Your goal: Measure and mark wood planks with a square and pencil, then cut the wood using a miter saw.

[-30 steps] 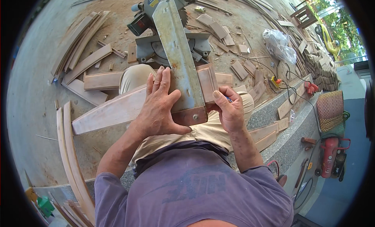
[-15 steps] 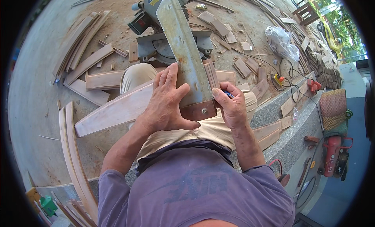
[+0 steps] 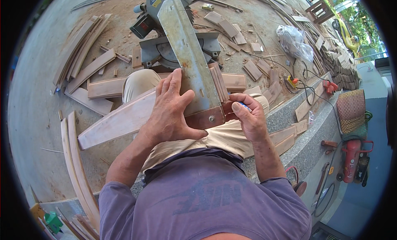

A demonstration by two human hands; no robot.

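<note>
Across my lap lies a pale wooden plank (image 3: 118, 123). On its right end rests a large square (image 3: 191, 64) with a worn metal blade and a reddish wooden stock. My left hand (image 3: 167, 105) spans plank and square, fingers against the blade's left side and thumb stretched beside the stock, holding the square down. Right of the blade, grooved brown wood (image 3: 218, 82) shows. A blue pen (image 3: 247, 107) is pinched in my right hand (image 3: 251, 121), just right of the stock; its tip is hidden by my fingers.
Beyond my knees stands a miter saw (image 3: 167, 43) among wooden offcuts (image 3: 227, 27). Boards (image 3: 80, 48) lie at left. At right are a plastic bag (image 3: 294, 42), cables with a yellow-red connector (image 3: 292, 81), a granite step (image 3: 308, 147) and a red cylindrical tank (image 3: 351, 159).
My right hand has moved slightly toward me along the square's right side, and more of the blue pen shows. My left hand keeps its hold; the whole view has shifted a little.
</note>
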